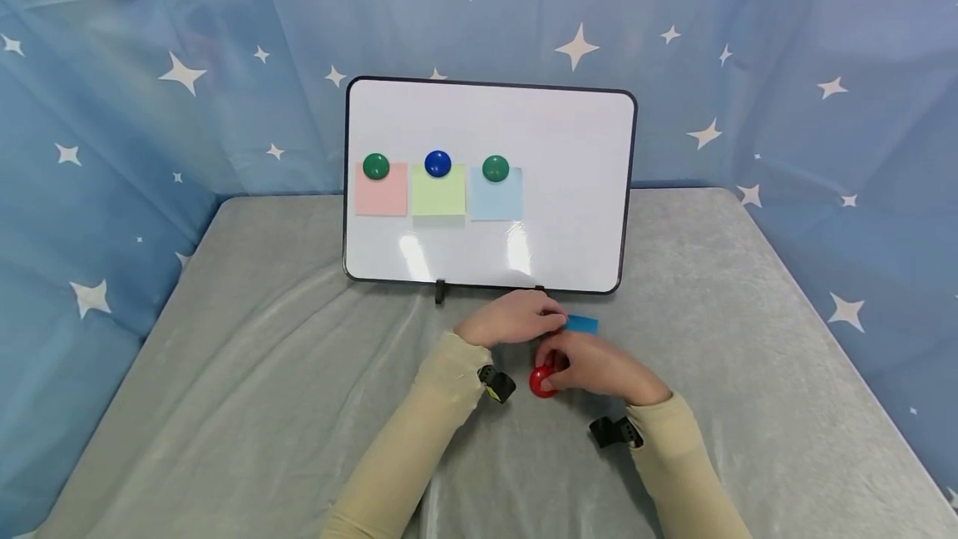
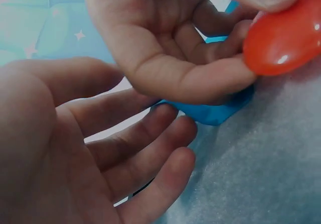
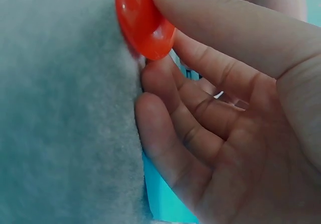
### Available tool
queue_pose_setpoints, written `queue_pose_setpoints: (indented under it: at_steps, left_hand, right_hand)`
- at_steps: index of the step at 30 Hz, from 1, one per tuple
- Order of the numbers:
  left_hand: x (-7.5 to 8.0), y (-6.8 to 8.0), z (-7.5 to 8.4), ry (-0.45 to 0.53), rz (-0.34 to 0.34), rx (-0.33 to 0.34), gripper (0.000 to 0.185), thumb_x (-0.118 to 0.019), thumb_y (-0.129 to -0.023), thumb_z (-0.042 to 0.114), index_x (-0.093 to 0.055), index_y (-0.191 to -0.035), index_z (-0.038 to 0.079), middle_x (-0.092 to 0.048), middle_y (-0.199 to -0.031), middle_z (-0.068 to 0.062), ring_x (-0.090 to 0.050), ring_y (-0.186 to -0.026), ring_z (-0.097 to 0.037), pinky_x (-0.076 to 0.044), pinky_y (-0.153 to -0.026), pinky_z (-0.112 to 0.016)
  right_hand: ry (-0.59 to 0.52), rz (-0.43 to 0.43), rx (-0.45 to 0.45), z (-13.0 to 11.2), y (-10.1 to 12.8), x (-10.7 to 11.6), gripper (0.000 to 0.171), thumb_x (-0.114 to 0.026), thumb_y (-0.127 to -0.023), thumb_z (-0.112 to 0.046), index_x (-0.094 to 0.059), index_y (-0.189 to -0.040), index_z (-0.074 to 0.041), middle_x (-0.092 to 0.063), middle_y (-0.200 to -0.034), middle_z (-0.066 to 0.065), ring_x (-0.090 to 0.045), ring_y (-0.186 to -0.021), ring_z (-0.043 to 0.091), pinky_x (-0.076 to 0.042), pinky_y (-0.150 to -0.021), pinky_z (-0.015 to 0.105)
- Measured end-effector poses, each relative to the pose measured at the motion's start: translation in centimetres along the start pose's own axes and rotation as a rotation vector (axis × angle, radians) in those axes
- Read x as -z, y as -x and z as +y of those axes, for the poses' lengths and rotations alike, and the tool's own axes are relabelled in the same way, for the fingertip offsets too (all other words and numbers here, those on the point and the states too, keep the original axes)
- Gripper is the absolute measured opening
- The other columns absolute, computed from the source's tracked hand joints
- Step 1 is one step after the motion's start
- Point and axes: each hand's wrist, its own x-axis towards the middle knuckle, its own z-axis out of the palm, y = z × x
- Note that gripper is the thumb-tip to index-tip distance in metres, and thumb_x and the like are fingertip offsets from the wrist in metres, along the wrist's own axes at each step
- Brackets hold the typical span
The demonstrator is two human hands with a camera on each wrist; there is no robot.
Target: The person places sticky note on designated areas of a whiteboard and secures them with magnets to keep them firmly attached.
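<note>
Red magnet [image 1: 542, 382] pinched, blue sticky note [image 1: 582, 323] under the fingers, on the grey cloth before the whiteboard [image 1: 490, 181]
Right hand [image 1: 599, 368] pinches the hard, glossy, likely slippery magnet by its rim; left hand [image 1: 512, 318], fingers loosely spread, touches the thin, floppy note, best lifted by an edge

No writing, label, brand or number can be read anywhere; the whiteboard [image 1: 490, 181] and its three notes are blank.
</note>
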Motion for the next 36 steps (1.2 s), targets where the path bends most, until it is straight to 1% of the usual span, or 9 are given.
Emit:
queue_pose_setpoints:
  at_steps: [6,10,14,19,24,26,30,36]
  left_hand:
    - [-0.22,-0.21,0.01,0.005,0.038,-0.004,0.025,-0.048,-0.091,0.035,-0.065,-0.105,0.022,-0.054,-0.098,0.011,-0.048,-0.085,-0.004,-0.041,-0.072,-0.021]
    - [-0.38,-0.32,0.08,0.013,0.043,-0.002,0.026,-0.048,-0.091,0.036,-0.065,-0.105,0.022,-0.053,-0.095,0.011,-0.047,-0.083,-0.005,-0.041,-0.070,-0.020]
    - [-0.37,-0.25,0.22,0.015,0.044,0.013,0.027,-0.048,-0.091,0.036,-0.065,-0.106,0.021,-0.054,-0.098,0.011,-0.048,-0.084,-0.005,-0.041,-0.070,-0.021]
    - [-0.34,-0.21,0.30,0.015,0.014,0.026,0.028,-0.047,-0.091,0.037,-0.064,-0.108,0.022,-0.058,-0.099,0.012,-0.051,-0.082,-0.004,-0.042,-0.070,-0.021]
    - [-0.33,-0.31,0.21,-0.001,-0.022,0.004,0.026,-0.046,-0.092,0.035,-0.066,-0.104,0.023,-0.058,-0.089,0.015,-0.052,-0.074,-0.006,-0.042,-0.065,-0.022]
    - [-0.31,-0.32,0.20,-0.006,-0.023,-0.006,0.025,-0.046,-0.092,0.034,-0.066,-0.102,0.023,-0.058,-0.086,0.015,-0.052,-0.071,-0.007,-0.042,-0.063,-0.023]
    - [-0.27,-0.27,0.19,-0.006,-0.017,-0.013,0.026,-0.046,-0.092,0.034,-0.067,-0.101,0.023,-0.058,-0.085,0.015,-0.052,-0.071,-0.007,-0.042,-0.063,-0.023]
    - [-0.27,-0.24,0.16,-0.006,0.000,-0.015,0.026,-0.046,-0.092,0.036,-0.066,-0.103,0.024,-0.058,-0.089,0.015,-0.051,-0.074,-0.006,-0.042,-0.065,-0.022]
  right_hand:
    - [-0.008,-0.003,-0.015,-0.02,0.03,0.00,0.009,-0.069,-0.078,-0.018,-0.062,-0.082,-0.021,-0.056,-0.072,-0.012,-0.051,-0.062,0.007,-0.044,-0.059,0.026]
    - [-0.024,-0.009,-0.020,0.07,0.10,-0.03,0.008,-0.068,-0.079,-0.019,-0.061,-0.084,-0.021,-0.056,-0.073,-0.012,-0.051,-0.063,0.008,-0.044,-0.059,0.026]
    - [-0.042,-0.004,-0.022,0.19,0.21,-0.07,0.010,-0.067,-0.080,-0.016,-0.062,-0.088,-0.020,-0.057,-0.078,-0.011,-0.052,-0.068,0.008,-0.044,-0.062,0.027]
    - [-0.045,-0.003,-0.033,0.23,0.24,-0.08,0.012,-0.066,-0.080,-0.016,-0.063,-0.091,-0.020,-0.058,-0.081,-0.012,-0.052,-0.070,0.008,-0.044,-0.063,0.027]
    - [-0.030,0.002,-0.045,0.18,0.22,-0.11,0.011,-0.066,-0.080,-0.017,-0.063,-0.090,-0.021,-0.057,-0.078,-0.012,-0.052,-0.066,0.008,-0.044,-0.061,0.027]
    - [-0.025,0.007,-0.050,0.13,0.23,-0.12,0.010,-0.066,-0.080,-0.018,-0.063,-0.089,-0.021,-0.057,-0.077,-0.012,-0.051,-0.065,0.008,-0.044,-0.060,0.027]
    - [-0.029,0.011,-0.054,0.07,0.27,-0.14,0.010,-0.065,-0.080,-0.017,-0.063,-0.089,-0.020,-0.057,-0.076,-0.012,-0.051,-0.065,0.008,-0.044,-0.060,0.027]
    - [-0.036,0.008,-0.049,0.24,0.27,-0.19,0.009,-0.065,-0.080,-0.018,-0.063,-0.089,-0.020,-0.057,-0.076,-0.012,-0.052,-0.065,0.008,-0.044,-0.060,0.027]
